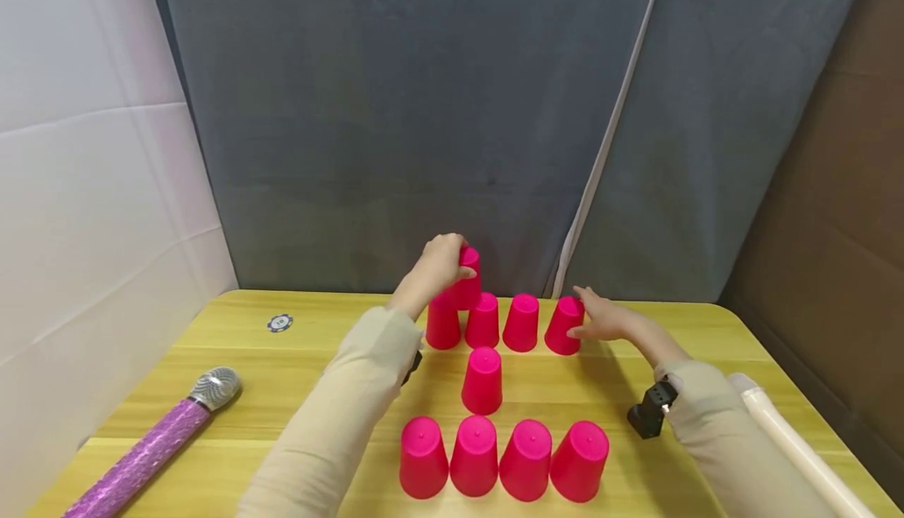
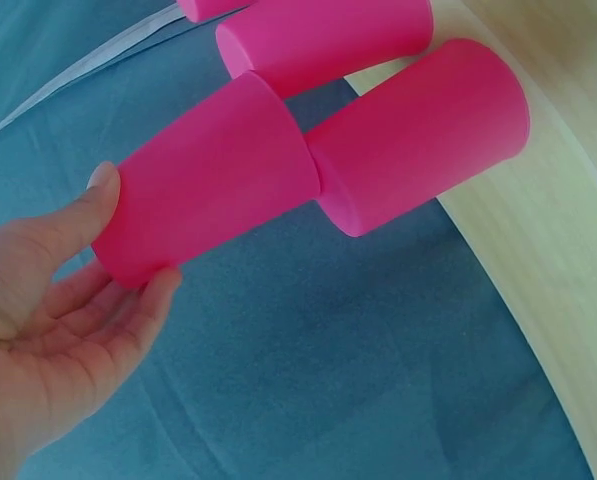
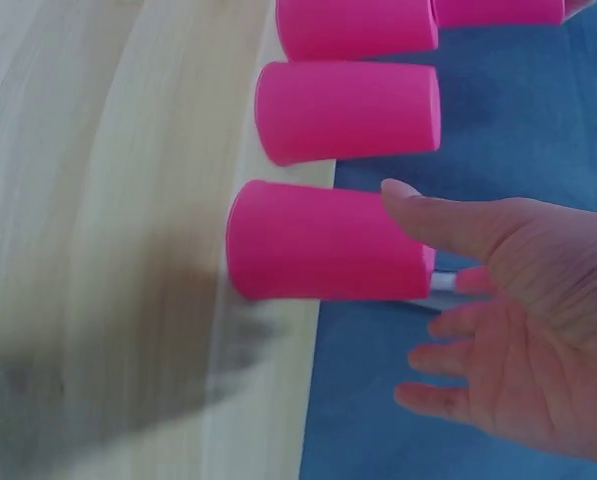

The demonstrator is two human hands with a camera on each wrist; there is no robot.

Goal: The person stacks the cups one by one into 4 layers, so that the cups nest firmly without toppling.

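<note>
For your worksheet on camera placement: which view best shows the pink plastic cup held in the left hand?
The left wrist view: the raised pink plastic cup fills the frame, pinched by the left hand. The head view shows it small and partly covered by that hand. The right wrist view does not clearly show it.

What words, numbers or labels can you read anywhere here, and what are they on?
None can be read.
Poker chip: edge markings only, its centre too small to make out.
Pink cups, glittery purple microphone, yellow table: no print visible.
Black wrist device: no label visible.
</note>
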